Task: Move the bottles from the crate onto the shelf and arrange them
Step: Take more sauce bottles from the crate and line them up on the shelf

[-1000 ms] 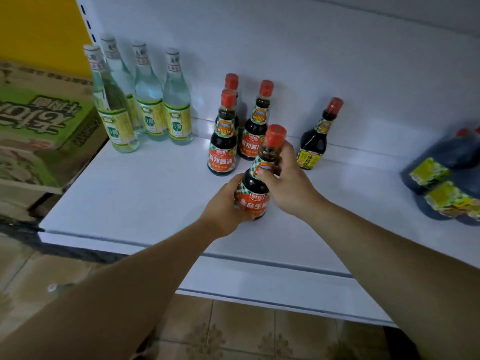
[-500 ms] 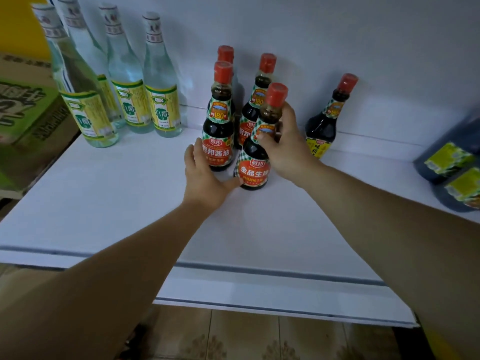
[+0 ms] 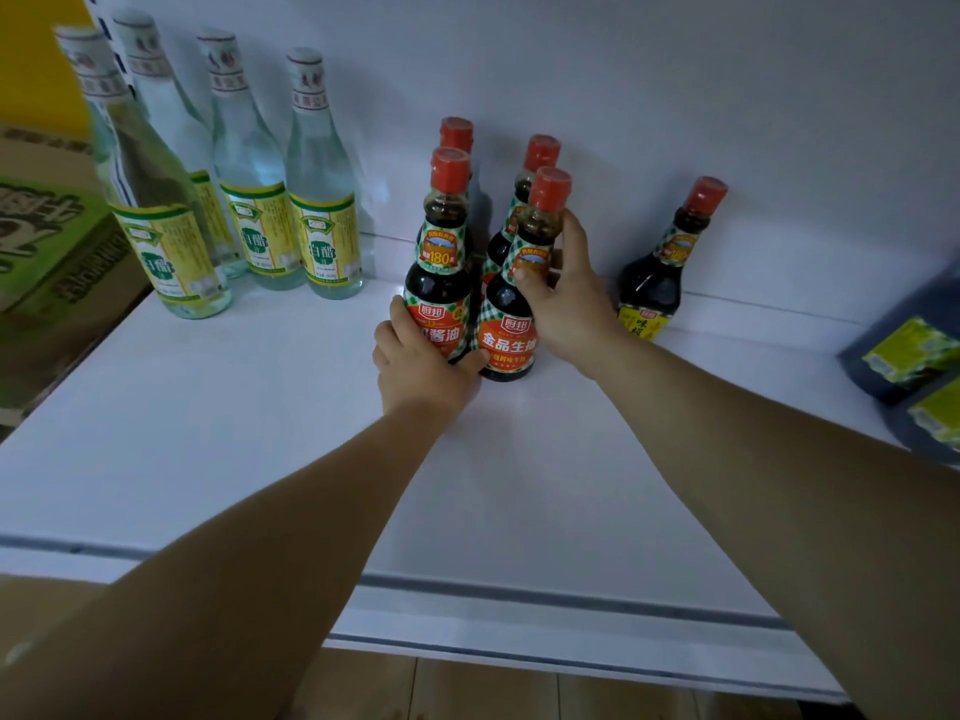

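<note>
Two forearms (image 3: 260,537), bare all the way from the wrists to the bottom edge of the view. Smooth and rounded, broadening toward the elbows (stretched by the wide-angle lens). Bare left hand (image 3: 423,371), short fingers, soft knuckles. Bare right hand (image 3: 566,309) likewise, short-trimmed thumbnail showing.

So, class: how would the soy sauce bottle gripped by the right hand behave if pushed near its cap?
Tall with a narrow neck, the soy sauce bottle would probably tip. Dark liquid reaches its neck, so it is likely heavy for its size. Its glossy surface may be slippery.
</note>
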Demonstrator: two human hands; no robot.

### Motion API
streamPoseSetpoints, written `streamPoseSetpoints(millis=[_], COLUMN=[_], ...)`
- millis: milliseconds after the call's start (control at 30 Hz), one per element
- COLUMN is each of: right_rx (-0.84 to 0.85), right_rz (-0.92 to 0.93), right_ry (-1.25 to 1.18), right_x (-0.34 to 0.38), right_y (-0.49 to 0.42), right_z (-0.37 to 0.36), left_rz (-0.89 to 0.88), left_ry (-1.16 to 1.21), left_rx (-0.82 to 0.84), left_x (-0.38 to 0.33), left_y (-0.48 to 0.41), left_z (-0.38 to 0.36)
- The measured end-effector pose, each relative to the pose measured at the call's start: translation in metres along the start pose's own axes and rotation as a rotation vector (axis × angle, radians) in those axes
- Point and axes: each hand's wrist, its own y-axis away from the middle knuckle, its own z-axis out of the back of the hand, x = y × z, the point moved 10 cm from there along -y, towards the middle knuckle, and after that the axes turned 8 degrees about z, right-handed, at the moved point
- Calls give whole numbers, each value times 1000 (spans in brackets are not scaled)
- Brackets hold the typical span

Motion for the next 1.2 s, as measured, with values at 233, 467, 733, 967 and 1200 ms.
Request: streamPoseSetpoints(millis=[233,467,733,967,1200], right_rx=[107,370,564,674,753], right_rz=[-224,-239,-141,64,159], right_ry=[168,363,437,415,423], right_x=[20,107,209,296,346], right_y=[41,132,224,267,312], right_z=[14,-3,-51,-94,-141], left_rz=[-28,-57,21,94,170], left_ry=[-54,-402,-473,-542,-591], left_rx=[379,628,659,486,416], left_x=[-7,-4,27,46,95], left_y=[23,117,218,292,342], left_z=[28,135,280,376,437])
